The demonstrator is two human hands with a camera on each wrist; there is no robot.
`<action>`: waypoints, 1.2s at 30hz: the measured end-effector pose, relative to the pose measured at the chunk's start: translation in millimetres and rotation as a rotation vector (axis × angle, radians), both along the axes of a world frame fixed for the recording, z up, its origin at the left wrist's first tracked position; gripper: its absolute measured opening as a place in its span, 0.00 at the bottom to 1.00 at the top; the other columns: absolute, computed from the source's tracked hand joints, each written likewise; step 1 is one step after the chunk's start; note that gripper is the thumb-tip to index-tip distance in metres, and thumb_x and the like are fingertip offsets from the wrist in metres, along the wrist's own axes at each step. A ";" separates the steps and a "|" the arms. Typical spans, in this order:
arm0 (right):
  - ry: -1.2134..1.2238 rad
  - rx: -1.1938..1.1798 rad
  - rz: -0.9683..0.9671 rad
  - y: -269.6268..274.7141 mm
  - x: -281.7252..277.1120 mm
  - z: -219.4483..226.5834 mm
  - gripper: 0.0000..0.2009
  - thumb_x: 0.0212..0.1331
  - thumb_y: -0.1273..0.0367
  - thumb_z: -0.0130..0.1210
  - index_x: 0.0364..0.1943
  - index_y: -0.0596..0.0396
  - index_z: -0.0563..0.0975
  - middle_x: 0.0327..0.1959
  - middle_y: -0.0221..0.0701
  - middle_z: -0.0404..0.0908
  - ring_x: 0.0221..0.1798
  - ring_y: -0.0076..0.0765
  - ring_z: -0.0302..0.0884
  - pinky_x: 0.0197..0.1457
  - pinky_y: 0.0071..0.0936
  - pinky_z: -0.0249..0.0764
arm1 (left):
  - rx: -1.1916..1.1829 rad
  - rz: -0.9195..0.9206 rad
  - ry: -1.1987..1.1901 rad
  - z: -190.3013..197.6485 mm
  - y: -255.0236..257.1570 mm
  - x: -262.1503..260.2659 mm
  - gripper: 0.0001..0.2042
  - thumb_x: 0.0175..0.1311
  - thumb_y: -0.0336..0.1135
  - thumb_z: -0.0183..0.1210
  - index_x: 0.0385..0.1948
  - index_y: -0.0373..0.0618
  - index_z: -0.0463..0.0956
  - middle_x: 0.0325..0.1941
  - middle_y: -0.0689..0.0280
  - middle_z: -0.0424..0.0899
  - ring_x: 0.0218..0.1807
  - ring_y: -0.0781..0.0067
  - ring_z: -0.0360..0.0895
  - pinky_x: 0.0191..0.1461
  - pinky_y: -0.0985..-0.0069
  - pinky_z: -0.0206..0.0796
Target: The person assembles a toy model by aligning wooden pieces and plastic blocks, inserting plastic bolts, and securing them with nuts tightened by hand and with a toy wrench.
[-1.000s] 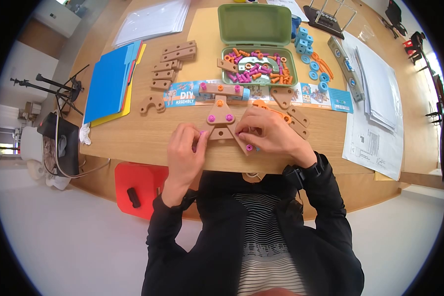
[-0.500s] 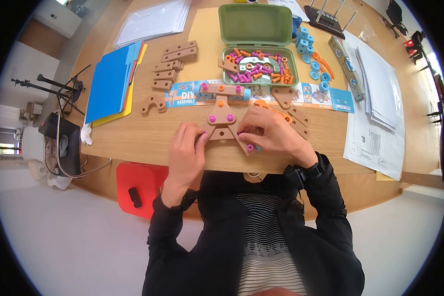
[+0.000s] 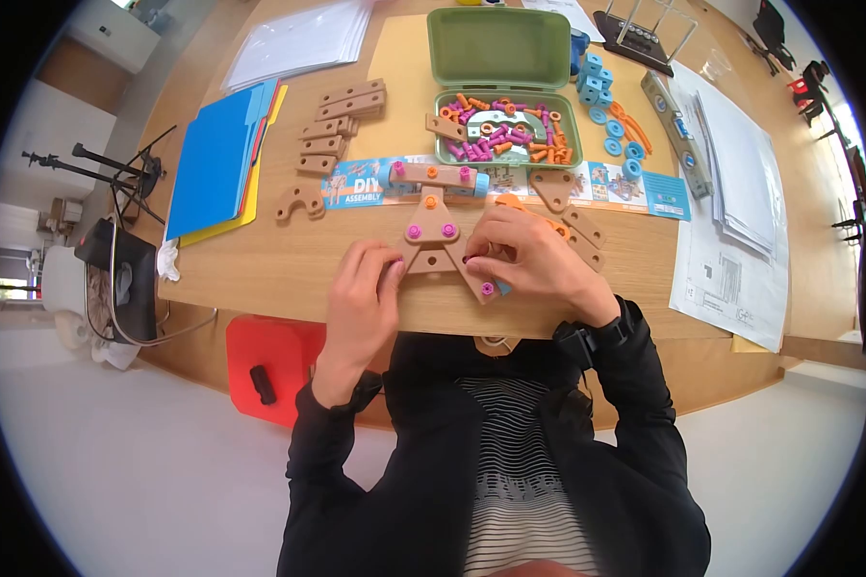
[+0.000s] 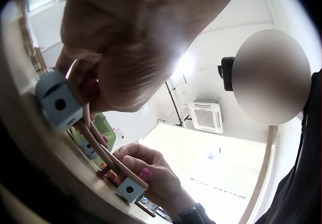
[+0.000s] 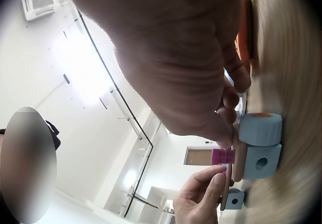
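Observation:
A frame of tan toy plates (image 3: 433,260) lies before me, its two legs splayed toward the table's front edge. Magenta bolts (image 3: 415,232) join its triangular plate to the legs. My left hand (image 3: 361,288) pinches a magenta bolt at the left leg, mostly hidden by the fingertips. At the right leg my right hand (image 3: 524,255) pinches another bolt, also largely covered. A further magenta bolt (image 3: 488,288) stands uncovered near that leg's end, seen from the side in the right wrist view as a magenta head (image 5: 222,156). Blue blocks (image 4: 60,103) sit under the legs.
Behind the frame, a green box (image 3: 575,144) holds magenta and orange bolts. Tan plates (image 3: 351,99) are stacked to the left, near blue folders (image 3: 216,159). Blue cubes (image 3: 592,82) and rings stand right of the box. A printed strip (image 3: 666,195) crosses the table.
My left fingers have drawn in on the bolt at the left leg, covering more magenta than before. The right hand stays at its leg with only slight motion. The frame stays in place.

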State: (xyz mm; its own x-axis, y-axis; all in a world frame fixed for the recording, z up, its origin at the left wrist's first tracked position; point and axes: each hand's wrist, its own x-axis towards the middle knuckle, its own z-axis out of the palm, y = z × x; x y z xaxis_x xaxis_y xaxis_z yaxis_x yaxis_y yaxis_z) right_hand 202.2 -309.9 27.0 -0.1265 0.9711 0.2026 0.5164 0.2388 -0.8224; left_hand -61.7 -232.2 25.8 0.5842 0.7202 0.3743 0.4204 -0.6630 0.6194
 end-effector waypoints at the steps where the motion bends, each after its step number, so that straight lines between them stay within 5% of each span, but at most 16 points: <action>1: 0.007 -0.008 0.008 0.0 0.2 0.7 0.07 0.62 0.69 0.68 0.40 0.56 0.86 0.39 0.34 0.82 0.46 0.44 0.83 0.49 0.38 0.78 | -0.023 0.004 -0.010 -2.7 1.0 -0.1 0.06 0.68 0.20 0.63 0.43 0.35 0.78 0.46 0.52 0.82 0.44 0.49 0.82 0.47 0.62 0.76; 8: 0.001 0.014 0.013 -1.2 0.0 3.9 0.07 0.63 0.70 0.67 0.41 0.56 0.86 0.40 0.35 0.82 0.46 0.44 0.83 0.49 0.38 0.79 | 0.045 0.015 -0.032 -9.6 5.6 3.6 0.06 0.68 0.20 0.65 0.38 0.35 0.76 0.42 0.53 0.81 0.40 0.51 0.81 0.40 0.63 0.74; 10: 0.014 -0.009 0.018 -1.5 0.2 3.6 0.06 0.63 0.73 0.67 0.41 0.59 0.85 0.43 0.32 0.81 0.46 0.36 0.80 0.46 0.33 0.78 | -0.023 0.043 -0.032 -9.9 4.6 4.0 0.07 0.68 0.20 0.66 0.37 0.35 0.75 0.41 0.53 0.81 0.40 0.50 0.81 0.42 0.61 0.74; 17: 0.012 -0.025 0.010 -1.9 0.3 5.2 0.07 0.63 0.70 0.64 0.42 0.56 0.86 0.41 0.35 0.81 0.46 0.43 0.83 0.49 0.37 0.79 | 0.056 0.034 -0.022 1.6 0.8 0.0 0.05 0.69 0.21 0.65 0.41 0.35 0.79 0.46 0.53 0.82 0.45 0.49 0.83 0.48 0.63 0.76; 20: 0.019 0.018 0.024 -1.6 0.1 2.8 0.06 0.64 0.74 0.64 0.42 0.58 0.85 0.44 0.31 0.81 0.42 0.34 0.79 0.43 0.30 0.77 | 0.012 -0.018 0.008 0.0 1.2 -4.6 0.05 0.69 0.20 0.64 0.43 0.35 0.80 0.48 0.53 0.83 0.47 0.48 0.83 0.50 0.64 0.76; 22: 0.024 -0.020 0.008 -2.0 -0.6 5.8 0.07 0.63 0.70 0.64 0.42 0.56 0.86 0.42 0.35 0.82 0.44 0.44 0.83 0.48 0.38 0.79 | -0.030 0.006 -0.016 -4.8 1.6 -4.5 0.05 0.67 0.19 0.64 0.42 0.34 0.79 0.47 0.53 0.83 0.46 0.48 0.83 0.48 0.63 0.76; 36: -0.213 0.108 -0.089 -2.3 5.2 -6.4 0.04 0.62 0.71 0.63 0.38 0.55 0.84 0.39 0.36 0.81 0.44 0.50 0.83 0.45 0.43 0.80 | -0.033 0.063 -0.050 0.1 0.4 2.4 0.06 0.67 0.21 0.67 0.39 0.35 0.77 0.44 0.54 0.82 0.44 0.52 0.82 0.44 0.63 0.76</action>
